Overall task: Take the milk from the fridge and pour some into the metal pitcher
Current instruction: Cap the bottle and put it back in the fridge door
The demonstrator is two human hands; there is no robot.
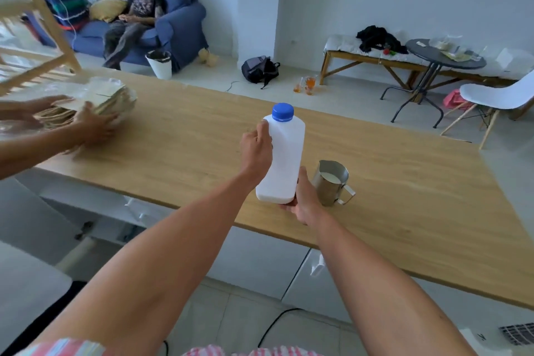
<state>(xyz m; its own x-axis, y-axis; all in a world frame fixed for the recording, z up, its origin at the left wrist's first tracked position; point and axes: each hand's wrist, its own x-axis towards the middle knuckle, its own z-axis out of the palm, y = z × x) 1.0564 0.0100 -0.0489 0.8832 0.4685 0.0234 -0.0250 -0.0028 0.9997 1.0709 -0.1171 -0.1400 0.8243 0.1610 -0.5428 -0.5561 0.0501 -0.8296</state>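
Observation:
A white plastic milk bottle with a blue cap on it is held upright, slightly tilted, over the near part of the wooden table. My left hand grips its upper left side. My right hand supports its lower right corner and base. Just to the right of the bottle stands the metal pitcher on the table, with white milk showing inside and its handle pointing right.
Another person's two hands rest on a stack of paper bags at the table's left end. A wooden rack is at the far left. Beyond the table are a sofa with two seated people, a bin, a backpack, a bench, a round table and a white chair.

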